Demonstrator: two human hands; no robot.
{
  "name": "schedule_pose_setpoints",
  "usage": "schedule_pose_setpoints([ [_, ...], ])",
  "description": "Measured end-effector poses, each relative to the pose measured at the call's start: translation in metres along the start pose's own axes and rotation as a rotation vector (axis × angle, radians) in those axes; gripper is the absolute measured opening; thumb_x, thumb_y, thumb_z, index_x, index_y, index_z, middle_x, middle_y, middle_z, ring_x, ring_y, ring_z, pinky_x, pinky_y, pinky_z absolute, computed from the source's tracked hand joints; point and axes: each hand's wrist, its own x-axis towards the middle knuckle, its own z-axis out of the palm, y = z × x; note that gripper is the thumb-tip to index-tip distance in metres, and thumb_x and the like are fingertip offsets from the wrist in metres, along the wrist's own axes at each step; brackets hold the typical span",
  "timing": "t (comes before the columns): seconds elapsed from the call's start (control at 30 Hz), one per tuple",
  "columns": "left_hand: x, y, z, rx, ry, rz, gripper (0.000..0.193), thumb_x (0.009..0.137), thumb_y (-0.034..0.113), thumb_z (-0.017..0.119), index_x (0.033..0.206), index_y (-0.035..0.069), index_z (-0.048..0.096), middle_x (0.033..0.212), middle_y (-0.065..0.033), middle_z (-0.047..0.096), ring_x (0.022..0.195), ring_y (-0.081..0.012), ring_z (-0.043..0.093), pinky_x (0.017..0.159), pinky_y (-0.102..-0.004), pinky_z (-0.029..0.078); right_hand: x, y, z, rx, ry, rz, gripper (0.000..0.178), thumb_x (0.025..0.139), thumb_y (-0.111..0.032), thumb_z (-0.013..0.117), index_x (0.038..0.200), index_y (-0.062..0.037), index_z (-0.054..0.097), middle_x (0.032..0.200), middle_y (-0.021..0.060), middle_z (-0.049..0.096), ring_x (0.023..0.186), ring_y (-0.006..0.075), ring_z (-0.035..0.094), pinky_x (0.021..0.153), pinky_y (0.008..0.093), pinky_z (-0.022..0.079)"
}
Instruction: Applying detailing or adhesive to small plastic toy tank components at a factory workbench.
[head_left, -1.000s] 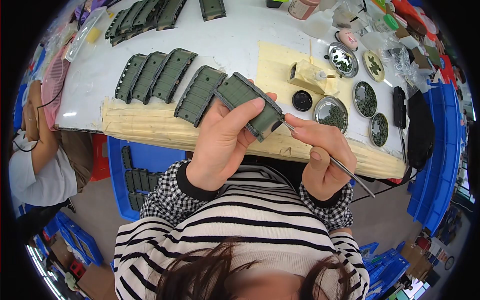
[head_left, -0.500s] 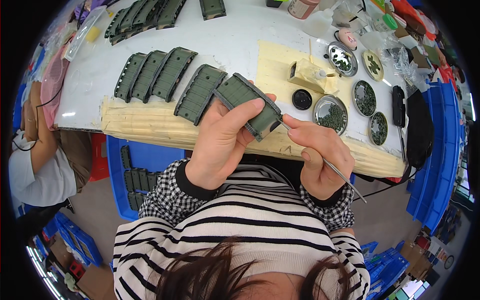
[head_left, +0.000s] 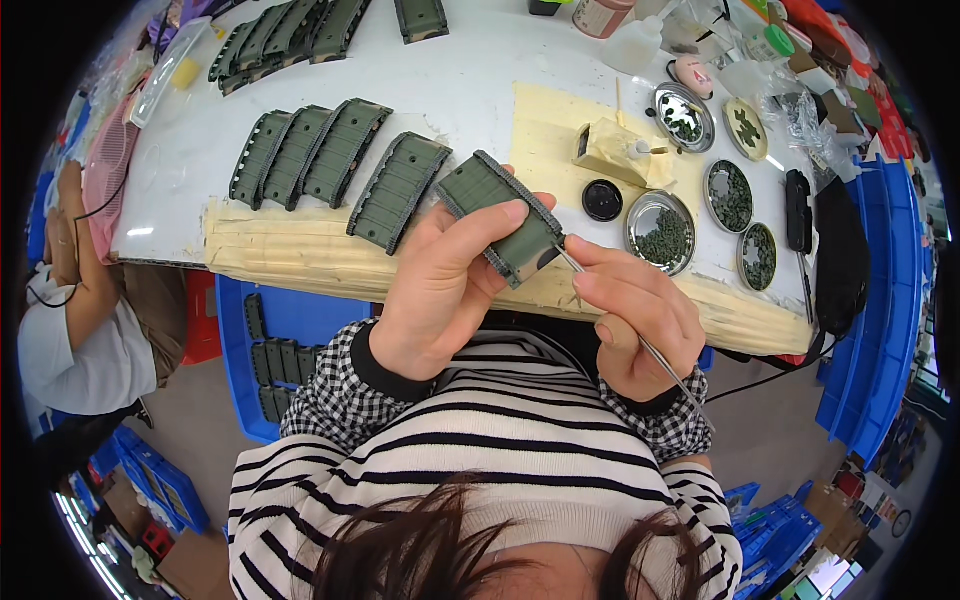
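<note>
My left hand [head_left: 425,285] grips a curved dark-green ribbed plastic panel [head_left: 478,190], with the thumb over its face and the fingers behind it. The panel is tilted and has notched long edges. A camouflage-patterned patch shows at its lower right end. In my right hand [head_left: 645,315] is a slim metal hand tool [head_left: 661,362], pinched between thumb and fingers. The tool's tip is at the panel's right end; whether it touches cannot be made out. Another green panel [head_left: 400,190] lies on the table just left of the held one.
Further left lie several similar panels [head_left: 342,150], with more at the back [head_left: 340,28]. Round metal dishes [head_left: 660,198] of small green pieces stand at right, near a black round lid [head_left: 602,200] and a tape-wrapped block [head_left: 612,150]. A blue bin [head_left: 235,345] with panels is below left. Another person [head_left: 95,320] sits left.
The held panel has turned and dropped slightly. My right hand has tilted the metal tool more steeply, its tip staying by the panel's end.
</note>
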Motion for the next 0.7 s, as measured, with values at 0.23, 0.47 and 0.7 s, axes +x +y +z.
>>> schedule_pose_setpoints([
  [0.23, 0.0, 0.002, 0.001, 0.026, -0.039, -0.016, 0.042, 0.09, 0.01, 0.058, 0.129, 0.002, 0.047, 0.117, -0.0137, 0.06, 0.11, -0.0191, 0.059, 0.092, -0.0352, 0.051, -0.001, -0.004, -0.007, 0.063, -0.014, 0.024, 0.039, 0.073, -0.003, 0.074, 0.11, -0.0001, 0.061, 0.108, 0.0174, 0.065, 0.103, 0.032, 0.065, 0.079, 0.0361, 0.056],
  [0.47, 0.001, 0.0, 0.0, 0.031, -0.042, -0.018, 0.041, 0.09, 0.009, 0.058, 0.129, 0.002, 0.047, 0.117, -0.0144, 0.06, 0.11, -0.019, 0.059, 0.091, -0.0358, 0.052, 0.0, -0.004, -0.008, 0.046, -0.023, 0.02, 0.042, 0.071, -0.005, 0.075, 0.111, 0.0002, 0.062, 0.106, 0.0166, 0.065, 0.103, 0.0316, 0.065, 0.079, 0.0363, 0.056],
  [0.7, 0.0, 0.0, 0.002, -0.024, -0.044, -0.023, 0.039, 0.089, 0.007, 0.059, 0.127, 0.001, 0.049, 0.114, -0.0119, 0.06, 0.112, -0.0203, 0.059, 0.091, -0.0353, 0.052, 0.007, -0.005, -0.012, 0.017, -0.06, 0.002, 0.037, 0.071, -0.005, 0.076, 0.106, 0.0009, 0.065, 0.101, 0.0158, 0.066, 0.099, 0.0306, 0.067, 0.076, 0.0349, 0.056],
])
